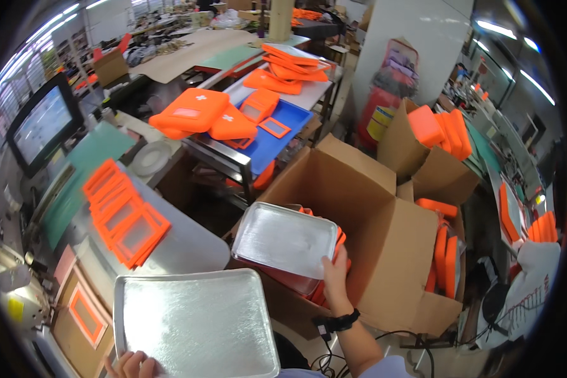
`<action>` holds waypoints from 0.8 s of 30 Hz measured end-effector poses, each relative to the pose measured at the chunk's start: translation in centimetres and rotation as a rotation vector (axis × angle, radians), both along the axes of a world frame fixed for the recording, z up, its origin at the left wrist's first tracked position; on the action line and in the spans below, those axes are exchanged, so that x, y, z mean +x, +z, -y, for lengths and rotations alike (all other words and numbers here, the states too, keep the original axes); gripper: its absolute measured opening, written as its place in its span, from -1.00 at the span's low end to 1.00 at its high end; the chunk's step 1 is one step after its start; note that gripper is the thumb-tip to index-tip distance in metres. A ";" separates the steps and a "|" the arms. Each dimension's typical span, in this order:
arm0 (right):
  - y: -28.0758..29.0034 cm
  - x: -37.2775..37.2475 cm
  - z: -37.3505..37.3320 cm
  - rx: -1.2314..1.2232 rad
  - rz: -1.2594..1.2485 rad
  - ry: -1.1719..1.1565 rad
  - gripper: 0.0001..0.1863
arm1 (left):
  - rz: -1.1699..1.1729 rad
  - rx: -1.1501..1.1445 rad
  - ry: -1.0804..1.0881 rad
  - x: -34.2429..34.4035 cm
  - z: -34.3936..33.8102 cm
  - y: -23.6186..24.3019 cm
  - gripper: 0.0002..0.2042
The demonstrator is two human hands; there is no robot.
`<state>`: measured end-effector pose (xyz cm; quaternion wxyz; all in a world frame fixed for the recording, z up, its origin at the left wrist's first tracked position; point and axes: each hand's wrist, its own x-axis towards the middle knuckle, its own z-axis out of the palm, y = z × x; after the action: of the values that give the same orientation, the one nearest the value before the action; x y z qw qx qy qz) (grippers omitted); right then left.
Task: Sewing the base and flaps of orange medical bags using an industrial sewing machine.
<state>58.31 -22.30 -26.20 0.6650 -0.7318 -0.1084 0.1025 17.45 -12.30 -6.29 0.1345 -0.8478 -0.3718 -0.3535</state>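
Note:
My left hand [132,365] grips the lower left edge of a large silver metal tray [198,321], its fingers curled over the rim. This tray lies almost level close in front of me. My right hand [336,280] is closed on the right edge of a smaller silver metal tray [286,236], thumb on top. That tray is held over the near left part of an open cardboard box [390,252]. Partly hidden beneath it in the box are orange pieces and a reddish flat thing. A black band circles my right wrist.
Orange window frames [123,214] lie fanned on a pale machine top [198,242] at left. Orange cases [192,110] and a blue tray [283,129] sit on a metal-edged table behind. More boxes with orange cases [447,252] stand right; cables [422,346] cross the floor.

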 end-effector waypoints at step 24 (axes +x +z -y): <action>26.4 -20.7 -7.3 0.408 0.229 1.523 -0.36 | 0.189 0.149 0.373 -13.6 6.5 6.2 -0.76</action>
<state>37.65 -14.97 0.15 0.5176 -0.3265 -0.6630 0.4312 3.81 -18.77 -0.09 0.2246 -0.7152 -0.5059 -0.4267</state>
